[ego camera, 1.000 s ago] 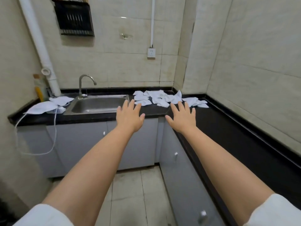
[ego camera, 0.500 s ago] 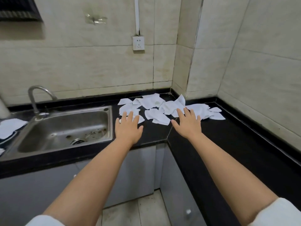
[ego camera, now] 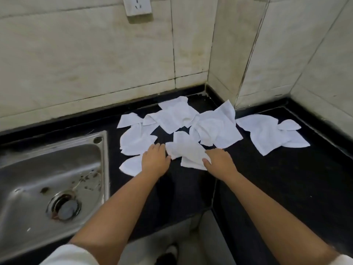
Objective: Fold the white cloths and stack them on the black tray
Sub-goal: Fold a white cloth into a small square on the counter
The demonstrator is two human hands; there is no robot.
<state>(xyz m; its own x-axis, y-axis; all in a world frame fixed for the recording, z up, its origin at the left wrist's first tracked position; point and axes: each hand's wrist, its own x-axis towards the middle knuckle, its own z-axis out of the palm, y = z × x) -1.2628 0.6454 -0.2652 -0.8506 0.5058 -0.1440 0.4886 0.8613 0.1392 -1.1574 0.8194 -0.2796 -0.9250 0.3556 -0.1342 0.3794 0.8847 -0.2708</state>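
Several crumpled white cloths [ego camera: 214, 129] lie scattered in the corner of the black countertop [ego camera: 286, 184]. The nearest white cloth [ego camera: 186, 150] lies between my hands. My right hand [ego camera: 219, 163] pinches its right edge, thumb on top of the fabric. My left hand [ego camera: 155, 161] rests at its left corner with the thumb tip touching it, fingers bent down over another cloth [ego camera: 133, 144]. A further cloth [ego camera: 129, 166] lies partly under my left wrist. No black tray is in view.
A steel sink [ego camera: 49, 180] with a drain is set into the counter at the left. Tiled walls close the corner behind the cloths, with a socket [ego camera: 137, 5] above. Bare black counter stretches along the right side.
I have come closer to the counter and both hands have dropped from hovering with spread fingers onto the nearest cloth. My right hand has taken hold of its edge.
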